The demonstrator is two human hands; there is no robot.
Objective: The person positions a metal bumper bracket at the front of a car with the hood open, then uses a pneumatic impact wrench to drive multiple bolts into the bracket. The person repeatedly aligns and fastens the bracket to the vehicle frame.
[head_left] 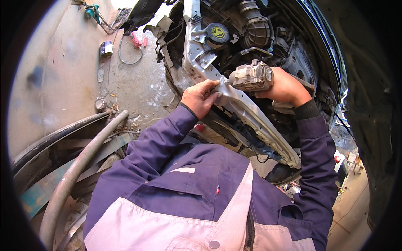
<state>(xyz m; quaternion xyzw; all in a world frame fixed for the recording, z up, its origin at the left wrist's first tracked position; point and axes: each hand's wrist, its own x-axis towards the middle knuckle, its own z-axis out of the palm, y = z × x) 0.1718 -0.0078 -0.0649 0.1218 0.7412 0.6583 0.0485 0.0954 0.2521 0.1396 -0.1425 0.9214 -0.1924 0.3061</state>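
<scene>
Head | left fingers (206,86) pinching silver beam (252,113) | right fingers (264,95) grasping power tool (250,78), nose at beam

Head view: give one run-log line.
left hand: at silver crossbar | right hand: gripping power tool | tool nose: pointing toward left hand

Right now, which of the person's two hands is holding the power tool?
The right hand: it grips the power tool, while the left hand holds no tool and touches the silver bar.
</scene>
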